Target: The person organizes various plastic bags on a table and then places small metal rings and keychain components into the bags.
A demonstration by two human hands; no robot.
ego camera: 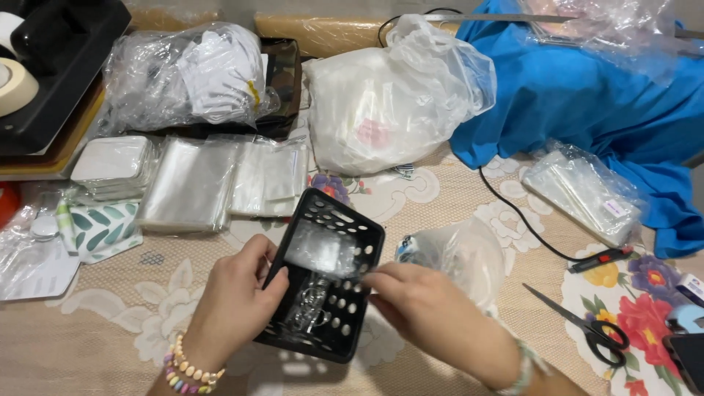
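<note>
The person's left hand point(238, 301) clamps the near-left edge of a black perforated plastic basket point(328, 273), fingers curled over its rim, tipping it up off the floral tablecloth point(110, 330) near the table's front edge. The right hand point(425, 308) comes in from the right, fingertips pressed together on a small clear plastic bag point(323, 248) lying inside the basket. Beneath that bag, something metallic and glinting sits in more clear wrap; what it is cannot be told.

As for progress: judging by the stock laid out, this looks like the middle of the work. A stack of flat clear sleeves point(194, 183) waits untouched toward the back left, a bulging white plastic sack point(389, 95) stands at the back centre, and another wrapped pack of clear bags point(587, 192) lies toward the right edge beside blue cloth point(587, 88). Black-handled scissors point(587, 323) rest idle at the near right. The basket holds only a few pieces so far.
</note>
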